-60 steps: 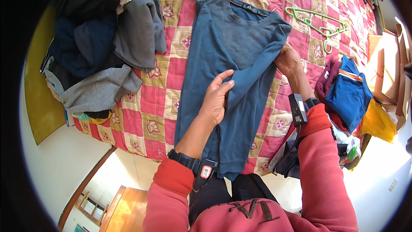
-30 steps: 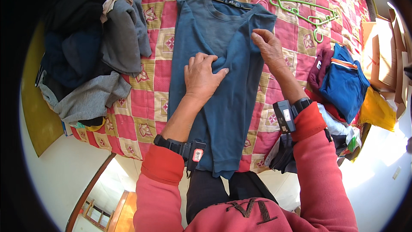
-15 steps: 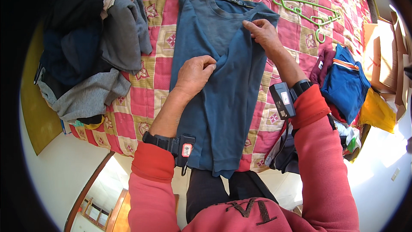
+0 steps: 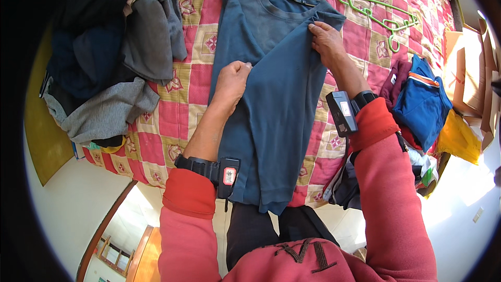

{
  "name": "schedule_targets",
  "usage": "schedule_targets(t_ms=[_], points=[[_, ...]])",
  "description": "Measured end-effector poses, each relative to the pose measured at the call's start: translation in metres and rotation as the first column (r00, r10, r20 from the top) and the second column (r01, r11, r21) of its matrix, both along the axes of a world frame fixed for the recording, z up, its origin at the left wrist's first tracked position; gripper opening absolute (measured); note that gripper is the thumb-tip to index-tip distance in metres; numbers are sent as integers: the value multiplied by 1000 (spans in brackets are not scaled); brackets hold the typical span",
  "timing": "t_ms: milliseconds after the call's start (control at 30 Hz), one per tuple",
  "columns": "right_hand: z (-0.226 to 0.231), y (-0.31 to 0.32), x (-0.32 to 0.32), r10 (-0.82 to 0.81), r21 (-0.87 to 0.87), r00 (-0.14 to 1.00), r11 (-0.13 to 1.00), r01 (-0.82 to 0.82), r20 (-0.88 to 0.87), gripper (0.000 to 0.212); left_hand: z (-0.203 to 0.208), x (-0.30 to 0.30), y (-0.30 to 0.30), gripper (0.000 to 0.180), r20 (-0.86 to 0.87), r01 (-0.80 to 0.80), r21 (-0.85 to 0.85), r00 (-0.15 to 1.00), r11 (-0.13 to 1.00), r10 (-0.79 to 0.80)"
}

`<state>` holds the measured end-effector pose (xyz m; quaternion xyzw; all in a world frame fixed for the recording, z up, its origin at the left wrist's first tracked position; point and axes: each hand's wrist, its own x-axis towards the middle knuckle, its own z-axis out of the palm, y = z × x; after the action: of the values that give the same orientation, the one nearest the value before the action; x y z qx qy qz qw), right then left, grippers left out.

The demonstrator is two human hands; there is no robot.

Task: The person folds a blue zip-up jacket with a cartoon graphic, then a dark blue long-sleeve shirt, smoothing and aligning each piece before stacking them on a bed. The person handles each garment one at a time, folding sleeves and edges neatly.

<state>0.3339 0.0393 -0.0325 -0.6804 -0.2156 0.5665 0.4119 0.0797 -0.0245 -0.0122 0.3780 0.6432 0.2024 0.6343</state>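
A blue-grey crew-neck sweatshirt (image 4: pixel 282 99) lies on the bed before me, collar away from me and lower end at the bed's near edge. Its sleeves are folded inward over the front, running lengthwise toward me. My left hand (image 4: pixel 233 82) is closed on the edge of the right-hand sleeve, near the middle of the chest. Higher up, by the shoulder on the right, my right hand (image 4: pixel 327 42) pinches the cloth between thumb and fingers. Both wrists carry black straps with small box-like devices.
A checked red-and-beige quilt (image 4: pixel 195 89) covers the bed. Dark and grey clothes (image 4: pixel 151 36) are heaped at the left. Green hangers (image 4: pixel 378 13) lie at the far right. Nearer, a blue garment (image 4: pixel 422 102) sits on a pile beside a yellow cloth (image 4: pixel 459 138) and cardboard boxes (image 4: pixel 464 68).
My left hand has drawn the sleeve edge a little left and away from me, and the bunched cloth there now runs smoother. The right hand stays pinched at the shoulder.
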Motion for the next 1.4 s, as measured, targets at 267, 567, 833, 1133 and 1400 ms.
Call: schedule_targets(t_ms=[267, 567, 833, 1133, 1400], points=[[21, -23, 0, 138, 55, 990, 989, -138, -5, 56, 19, -5, -36, 27, 106, -151, 10, 983, 988, 149], [24, -122, -7, 43, 266, 941, 954, -139, 336, 41, 15, -18, -52, 27, 217, -315, -82, 920, 946, 325], [28, -282, -42, 197, -43, 945, 980, -193, 262, 25, 24, -13, -108, 28, 162, -140, -148, 973, 979, 164], [27, -331, -63, 283, -149, 916, 957, -249, 285, 33, 17, -17, -147, 14, 99, 20, -107, 995, 994, -9], [19, -350, -62, 431, -198, 854, 900, -387, 290, 25, 28, -28, -166, 30, 165, 85, -253, 985, 964, -43]])
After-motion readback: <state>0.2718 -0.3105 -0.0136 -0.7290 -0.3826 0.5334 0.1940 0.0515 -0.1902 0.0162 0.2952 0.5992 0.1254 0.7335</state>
